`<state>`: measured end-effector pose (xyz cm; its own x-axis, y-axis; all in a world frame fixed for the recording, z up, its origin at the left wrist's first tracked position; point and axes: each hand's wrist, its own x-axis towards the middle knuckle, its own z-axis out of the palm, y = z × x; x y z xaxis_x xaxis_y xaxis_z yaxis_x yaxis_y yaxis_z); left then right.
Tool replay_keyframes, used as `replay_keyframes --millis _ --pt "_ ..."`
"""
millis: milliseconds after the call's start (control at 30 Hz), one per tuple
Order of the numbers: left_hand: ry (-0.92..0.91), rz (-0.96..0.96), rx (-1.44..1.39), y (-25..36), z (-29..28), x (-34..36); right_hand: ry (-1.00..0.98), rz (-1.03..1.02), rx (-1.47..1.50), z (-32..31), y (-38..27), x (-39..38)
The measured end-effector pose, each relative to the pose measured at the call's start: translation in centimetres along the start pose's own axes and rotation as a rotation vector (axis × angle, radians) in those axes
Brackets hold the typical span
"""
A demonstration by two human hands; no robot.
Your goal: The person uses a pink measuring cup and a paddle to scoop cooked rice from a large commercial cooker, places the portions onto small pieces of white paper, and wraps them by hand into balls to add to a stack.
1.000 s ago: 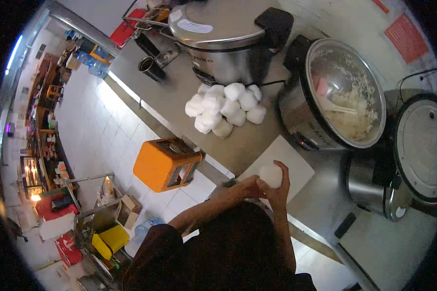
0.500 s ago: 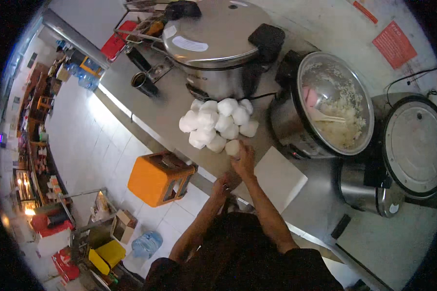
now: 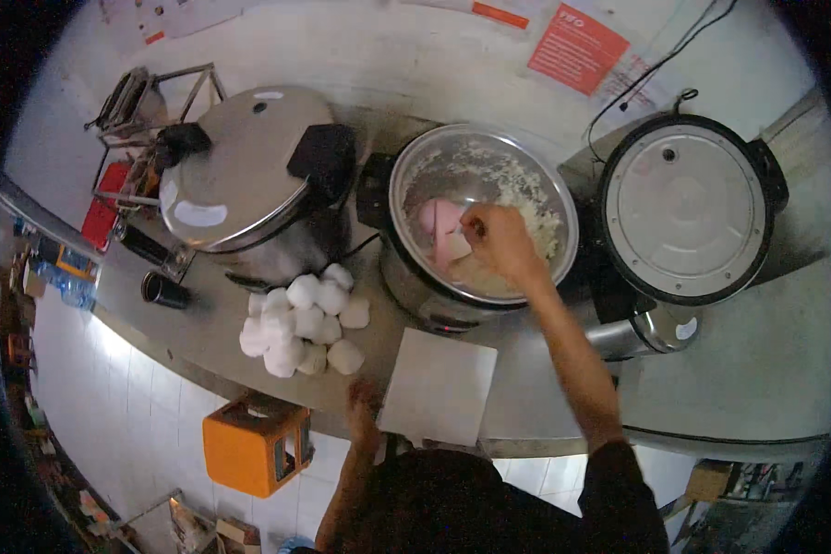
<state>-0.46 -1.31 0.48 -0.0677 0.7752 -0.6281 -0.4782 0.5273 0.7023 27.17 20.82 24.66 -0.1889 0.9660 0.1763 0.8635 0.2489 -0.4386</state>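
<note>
The cooker [image 3: 414, 294] stands open, presumably for access by the right hand [image 3: 499, 242], curled beside a pink item [image 3: 442, 220], whose grip, like the blurred left hand's [image 3: 364, 415], I cannot tell.

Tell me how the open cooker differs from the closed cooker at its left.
The closed cooker has its metal lid down; the open cooker shows rice inside. The right hand is at the open cooker; neither hand touches the closed cooker. A white board lies before the open cooker, white lumps before the closed cooker. Both stand on the counter.
</note>
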Motion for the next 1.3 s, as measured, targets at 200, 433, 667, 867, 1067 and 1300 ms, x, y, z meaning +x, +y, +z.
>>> replay_keyframes --millis 200,433,667,867,1067,1300 --pt "-0.289 0.316 0.090 8.7 12.9 -4.6 -0.206 -0.058 -0.234 7.8 8.3 7.0" --pt "-0.300 0.453 0.109 14.8 16.6 -6.9 -0.416 0.148 -0.025 3.0 9.4 8.9" --pt "-0.545 0.338 -0.079 17.7 22.5 -5.7 -0.461 0.228 0.922 -7.9 -2.5 1.2" --pt "-0.458 0.243 0.088 18.8 21.0 -5.5 -0.362 -0.148 -0.283 0.3 12.3 4.7" --pt "-0.196 0.333 0.276 18.0 16.8 -4.6 -0.703 -0.014 -0.406 9.1 14.1 6.7" --pt "-0.141 0.409 0.338 18.0 18.1 -3.2 -0.866 -0.032 -0.372 5.3 11.2 8.7"
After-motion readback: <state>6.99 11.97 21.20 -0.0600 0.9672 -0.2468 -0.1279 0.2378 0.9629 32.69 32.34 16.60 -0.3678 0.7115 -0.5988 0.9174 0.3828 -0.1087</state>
